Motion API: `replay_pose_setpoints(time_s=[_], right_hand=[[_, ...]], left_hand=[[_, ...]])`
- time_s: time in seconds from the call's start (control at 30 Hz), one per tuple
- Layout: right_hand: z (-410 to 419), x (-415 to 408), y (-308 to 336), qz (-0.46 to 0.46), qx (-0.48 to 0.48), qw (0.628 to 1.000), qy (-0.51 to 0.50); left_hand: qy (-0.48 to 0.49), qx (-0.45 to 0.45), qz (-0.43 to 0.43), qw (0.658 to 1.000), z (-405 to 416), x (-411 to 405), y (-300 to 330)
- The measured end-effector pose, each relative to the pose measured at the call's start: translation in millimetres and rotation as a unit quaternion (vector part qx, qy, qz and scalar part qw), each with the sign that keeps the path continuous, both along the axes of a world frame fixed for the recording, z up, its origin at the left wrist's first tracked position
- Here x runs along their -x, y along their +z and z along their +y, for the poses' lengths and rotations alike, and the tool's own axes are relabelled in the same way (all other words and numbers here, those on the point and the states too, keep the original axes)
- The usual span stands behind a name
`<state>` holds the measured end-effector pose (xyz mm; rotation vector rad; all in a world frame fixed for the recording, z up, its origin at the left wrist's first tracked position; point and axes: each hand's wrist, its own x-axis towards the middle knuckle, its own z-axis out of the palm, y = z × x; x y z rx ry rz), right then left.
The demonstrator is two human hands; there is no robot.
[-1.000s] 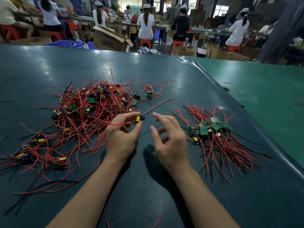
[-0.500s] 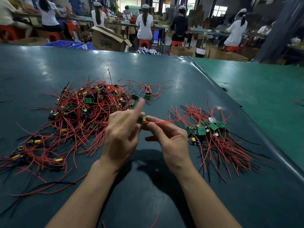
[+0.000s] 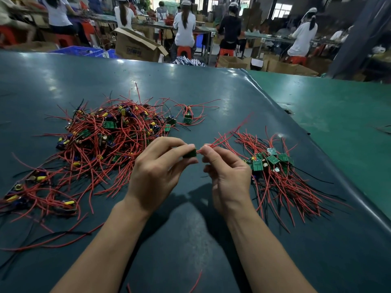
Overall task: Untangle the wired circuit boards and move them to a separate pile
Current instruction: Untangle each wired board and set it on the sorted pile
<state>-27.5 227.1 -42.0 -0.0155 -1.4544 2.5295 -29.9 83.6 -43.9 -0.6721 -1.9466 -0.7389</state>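
Two piles on the dark table (image 3: 190, 240): big tangled heap (image 3: 101, 140) left, sorted pile (image 3: 275, 172) right. Between them, raised, one small green board (image 3: 189, 153) pinched in the left hand (image 3: 156, 172). Right hand (image 3: 228, 176) pinches its red wires (image 3: 224, 136), which run up and right.

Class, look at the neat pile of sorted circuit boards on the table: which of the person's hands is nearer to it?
The right hand. It pinches red wires just beside the sorted pile, at the pile's left edge. The left hand holds a small green board farther away, on the far side of the right hand from the pile.
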Motion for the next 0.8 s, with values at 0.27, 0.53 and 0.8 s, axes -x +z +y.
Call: replay_pose_setpoints(time_s=[0.27,0.53,0.8], right_hand=[[15,13,0,-0.027,0.017,0.987,-0.16],[30,18,-1,-0.02,0.02,0.962,-0.273],[43,19,1,0.001,0.048,0.924,-0.379]], left_hand=[[0.014,-0.002,-0.029,0.999,-1,4,-4],[0.002,0.011,-0.042,0.999,0,2,-3],[0.054,-0.037,-0.036,0.997,-12,0,-2]])
